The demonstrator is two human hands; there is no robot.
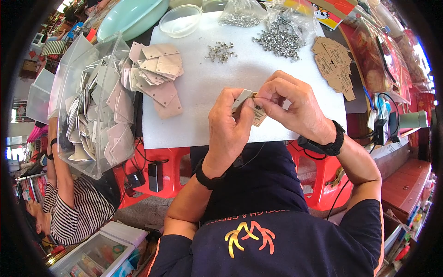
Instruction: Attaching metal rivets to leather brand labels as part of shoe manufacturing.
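My left hand (pixel 229 124) grips a small stack of cards, a pale one and a tan printed card (pixel 259 116), between thumb and fingers. At the cards' top corner, my right hand (pixel 291 102) pinches with thumb and forefinger; what is in that pinch is too small to make out. Beyond my hands lies a small heap of metal clips (pixel 222 51) on the white foam sheet (pixel 184 124). A larger pile of silvery metal pieces (pixel 282 39) spills from a plastic bag. Pale cards with corner holes (pixel 159 69) fan out at the left, and tan printed cards (pixel 333 63) lie at the right.
A clear plastic bin (pixel 99 106) full of pale cards stands at the left. At the back are a light green basin (pixel 131 18) and a clear round tub (pixel 181 21). A person in a striped top (pixel 76 210) sits at the left. A power bank (pixel 155 176) rests on a red stool.
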